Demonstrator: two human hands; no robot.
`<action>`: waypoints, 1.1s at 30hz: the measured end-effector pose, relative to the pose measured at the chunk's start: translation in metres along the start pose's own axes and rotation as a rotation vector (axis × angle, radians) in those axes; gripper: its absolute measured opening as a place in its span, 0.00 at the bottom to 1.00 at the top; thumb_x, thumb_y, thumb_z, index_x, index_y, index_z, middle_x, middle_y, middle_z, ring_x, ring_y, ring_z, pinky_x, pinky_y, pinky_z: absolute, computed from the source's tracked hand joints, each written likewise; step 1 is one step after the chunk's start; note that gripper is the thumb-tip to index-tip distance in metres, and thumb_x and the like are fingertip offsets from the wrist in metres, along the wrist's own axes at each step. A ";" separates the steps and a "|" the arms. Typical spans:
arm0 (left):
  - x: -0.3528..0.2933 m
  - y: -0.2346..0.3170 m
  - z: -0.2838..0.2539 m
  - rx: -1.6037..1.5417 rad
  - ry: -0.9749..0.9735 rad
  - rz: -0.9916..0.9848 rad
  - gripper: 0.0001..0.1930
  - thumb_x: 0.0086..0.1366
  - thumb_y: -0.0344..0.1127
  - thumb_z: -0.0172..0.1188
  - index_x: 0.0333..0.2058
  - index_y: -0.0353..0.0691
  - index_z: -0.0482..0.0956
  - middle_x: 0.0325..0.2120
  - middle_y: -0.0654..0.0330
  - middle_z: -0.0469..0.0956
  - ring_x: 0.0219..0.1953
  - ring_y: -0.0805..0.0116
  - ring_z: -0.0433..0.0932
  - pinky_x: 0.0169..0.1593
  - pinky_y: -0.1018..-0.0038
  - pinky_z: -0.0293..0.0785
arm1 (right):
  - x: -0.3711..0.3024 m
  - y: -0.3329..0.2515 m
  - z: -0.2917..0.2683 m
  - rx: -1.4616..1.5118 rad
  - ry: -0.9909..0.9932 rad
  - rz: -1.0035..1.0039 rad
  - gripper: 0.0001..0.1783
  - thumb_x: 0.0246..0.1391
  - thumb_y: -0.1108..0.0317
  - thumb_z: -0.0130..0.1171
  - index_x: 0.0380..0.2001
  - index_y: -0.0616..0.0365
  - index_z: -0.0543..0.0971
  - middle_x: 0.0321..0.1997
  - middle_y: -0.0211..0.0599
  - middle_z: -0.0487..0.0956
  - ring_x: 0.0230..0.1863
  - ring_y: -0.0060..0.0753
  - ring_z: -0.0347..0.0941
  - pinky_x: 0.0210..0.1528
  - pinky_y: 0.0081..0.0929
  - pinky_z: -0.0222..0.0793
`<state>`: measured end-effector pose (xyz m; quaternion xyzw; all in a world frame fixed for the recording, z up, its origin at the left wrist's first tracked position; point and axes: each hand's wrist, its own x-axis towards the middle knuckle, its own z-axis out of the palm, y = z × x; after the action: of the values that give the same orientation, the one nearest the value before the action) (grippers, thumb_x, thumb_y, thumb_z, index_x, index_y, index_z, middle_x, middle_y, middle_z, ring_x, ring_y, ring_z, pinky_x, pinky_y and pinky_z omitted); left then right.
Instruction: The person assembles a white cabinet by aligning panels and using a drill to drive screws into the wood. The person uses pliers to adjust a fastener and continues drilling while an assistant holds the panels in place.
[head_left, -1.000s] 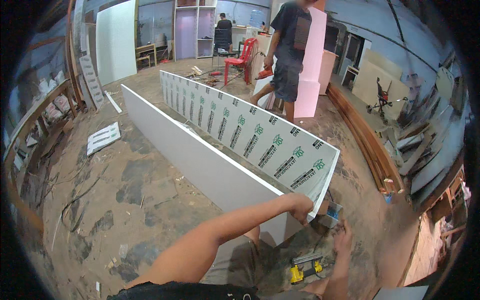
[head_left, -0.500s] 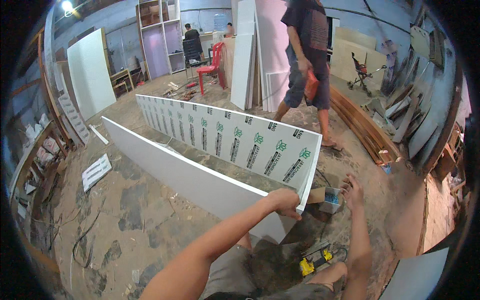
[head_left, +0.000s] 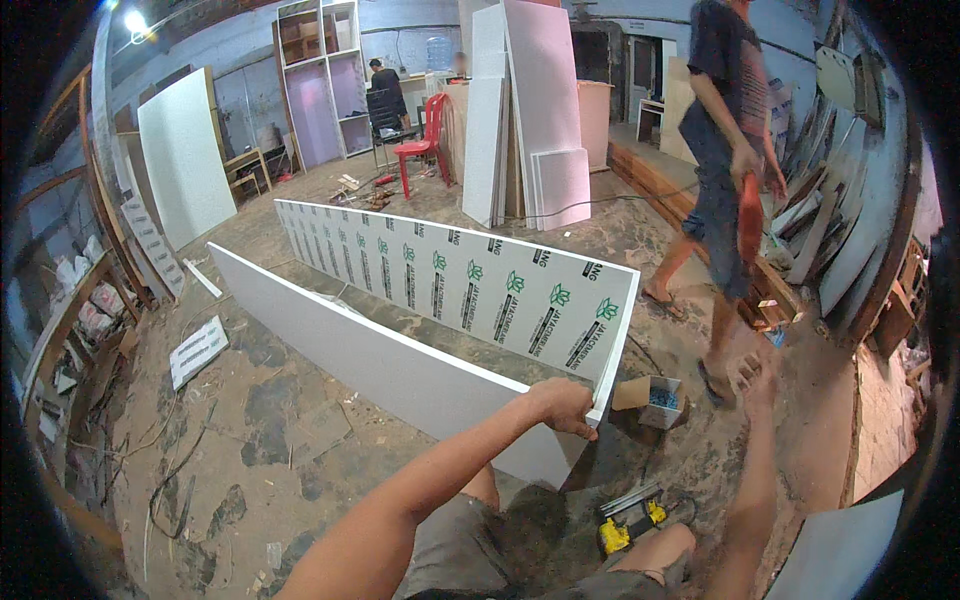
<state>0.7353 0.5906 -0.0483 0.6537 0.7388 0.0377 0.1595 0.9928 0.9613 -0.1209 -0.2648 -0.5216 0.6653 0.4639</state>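
Two long white panels stand on edge and meet at the near end. The far panel [head_left: 455, 275] carries green and black print on its inner face; the near panel [head_left: 380, 365] is plain. My left hand [head_left: 562, 405] is closed over their joined near corner. My right hand [head_left: 757, 380] is raised to the right of a small carton [head_left: 663, 417] of bluish screws. Its fingers look apart, slightly blurred, and I see nothing in them. On the floor by my knee lies a yellow and black power tool [head_left: 630, 522].
A person [head_left: 720, 160] carrying a red object walks at the right, beside stacked timber [head_left: 650, 180]. Leaning white boards [head_left: 540, 110] and a red chair [head_left: 425, 140] stand farther back. A printed board piece [head_left: 198, 352] and a cable [head_left: 185, 490] lie at left.
My right hand has moved rightward, away from the carton. The walking person has come nearer and to the right. My left hand stays on the panel corner.
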 end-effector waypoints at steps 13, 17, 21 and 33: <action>0.003 0.000 0.002 0.016 0.014 -0.009 0.27 0.51 0.61 0.67 0.29 0.37 0.83 0.27 0.48 0.82 0.34 0.47 0.81 0.37 0.58 0.76 | -0.015 -0.072 -0.120 -0.223 -0.022 -0.320 0.39 0.55 0.71 0.61 0.66 0.57 0.54 0.57 0.40 0.66 0.56 0.36 0.67 0.54 0.33 0.69; 0.002 -0.007 0.011 0.007 0.012 -0.014 0.27 0.50 0.61 0.67 0.28 0.38 0.84 0.26 0.50 0.82 0.33 0.49 0.82 0.37 0.58 0.76 | -0.054 -0.089 -0.168 -0.351 0.038 -0.443 0.43 0.54 0.71 0.63 0.67 0.57 0.50 0.61 0.41 0.64 0.59 0.38 0.65 0.58 0.34 0.66; 0.004 0.000 0.010 -0.024 0.046 -0.017 0.27 0.49 0.61 0.67 0.26 0.38 0.84 0.25 0.50 0.82 0.32 0.51 0.82 0.36 0.59 0.76 | -0.081 -0.108 -0.218 -0.445 0.077 -0.574 0.48 0.53 0.70 0.65 0.69 0.57 0.46 0.65 0.42 0.61 0.62 0.40 0.62 0.62 0.35 0.62; -0.003 0.001 0.006 0.003 0.083 0.011 0.25 0.48 0.60 0.69 0.27 0.39 0.84 0.26 0.50 0.82 0.32 0.48 0.82 0.36 0.58 0.77 | -0.092 -0.155 -0.163 -0.844 0.268 -0.897 0.25 0.61 0.56 0.53 0.57 0.56 0.65 0.53 0.44 0.69 0.53 0.46 0.66 0.60 0.49 0.63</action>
<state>0.7382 0.5872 -0.0536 0.6558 0.7413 0.0645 0.1276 1.2212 0.9559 -0.0384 -0.2617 -0.7369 0.1039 0.6145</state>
